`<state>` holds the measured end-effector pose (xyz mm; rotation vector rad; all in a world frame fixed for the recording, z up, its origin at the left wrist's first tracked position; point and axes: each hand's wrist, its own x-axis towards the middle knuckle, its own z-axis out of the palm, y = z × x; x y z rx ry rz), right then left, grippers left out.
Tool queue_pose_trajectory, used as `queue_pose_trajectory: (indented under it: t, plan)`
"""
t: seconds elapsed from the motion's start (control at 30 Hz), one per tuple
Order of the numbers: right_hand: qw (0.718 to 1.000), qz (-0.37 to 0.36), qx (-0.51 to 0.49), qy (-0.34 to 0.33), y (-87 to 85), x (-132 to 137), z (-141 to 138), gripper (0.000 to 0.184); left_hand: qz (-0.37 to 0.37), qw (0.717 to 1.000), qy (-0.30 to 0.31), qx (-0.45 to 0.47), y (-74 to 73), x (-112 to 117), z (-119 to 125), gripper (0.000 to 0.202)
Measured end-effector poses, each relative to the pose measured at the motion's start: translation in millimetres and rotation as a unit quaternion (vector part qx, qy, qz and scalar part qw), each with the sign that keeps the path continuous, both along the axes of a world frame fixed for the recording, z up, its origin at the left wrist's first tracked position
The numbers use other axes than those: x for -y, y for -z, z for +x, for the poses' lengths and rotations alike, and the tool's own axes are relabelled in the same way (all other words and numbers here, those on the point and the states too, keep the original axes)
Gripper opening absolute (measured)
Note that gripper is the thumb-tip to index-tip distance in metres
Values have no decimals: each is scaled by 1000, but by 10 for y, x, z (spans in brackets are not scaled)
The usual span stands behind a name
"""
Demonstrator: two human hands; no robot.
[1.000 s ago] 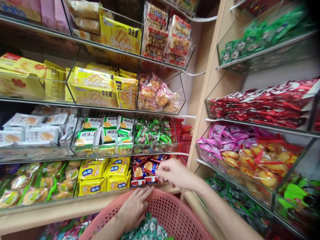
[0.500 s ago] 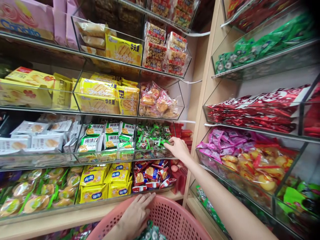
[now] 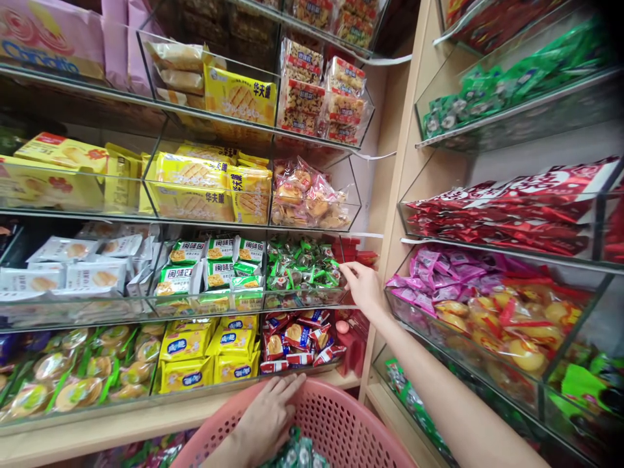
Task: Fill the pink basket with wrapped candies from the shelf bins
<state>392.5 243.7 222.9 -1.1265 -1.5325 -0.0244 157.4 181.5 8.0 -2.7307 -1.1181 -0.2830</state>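
My right hand (image 3: 364, 289) is closed in a pinch at the right end of a clear bin. Between thumb and forefinger shows the green wrapper end of a small candy (image 3: 335, 264); the rest of it is hard to make out. Beside it, the bin holds a heap of green-and-clear twist-wrapped candies (image 3: 299, 266). Below, my left hand (image 3: 268, 413) lies with outstretched fingers over the inside of a pink perforated basket (image 3: 361, 429), close to its far rim. Green-wrapped pieces (image 3: 297, 452) are visible in the basket, partly hidden by that hand.
Left of the candies sit white-and-green snack packs (image 3: 219, 266). Red-and-blue packets (image 3: 297, 335) and yellow packs (image 3: 236, 348) fill the bins below. On the right, a wooden upright (image 3: 397, 143) divides these shelves from bins of purple packets (image 3: 439, 276) and red packs (image 3: 507, 205).
My right hand has shifted a little to the right across the bin's end, its fingers still pinching a green wrapper. My left hand stays over the basket.
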Motion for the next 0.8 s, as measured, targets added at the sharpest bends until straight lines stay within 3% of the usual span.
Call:
queue_pose_trajectory:
  t: [0.13,0.23,0.33,0.5,0.57,0.67,0.73,0.8]
  plan:
    - [994,20,-100,-42,-5,214,84,38,3,1000,0,1,-13,0,-2,15]
    - [988,-22,-117,-95,128,475,129,37,-1,1000,13,1,-67,26,6,12]
    - [969,-153,-73,-178,397,696,138,37,-2,1000,17,-5,-123,58,18,11]
    - [884,-365,72,-285,1005,819,94,29,3,999,18,-26,-196,102,31,9]
    - [851,-423,168,-262,1215,840,42,22,0,999,17,-32,-216,111,31,9]
    - [795,-508,289,-165,1448,891,-60,21,-2,999,16,-31,-230,115,25,9]
    - [752,-562,330,-102,1566,922,-116,26,-4,999,18,-27,-234,114,21,9]
    - [726,-596,337,-63,1665,934,-142,28,-8,999,20,-26,-239,114,17,9]
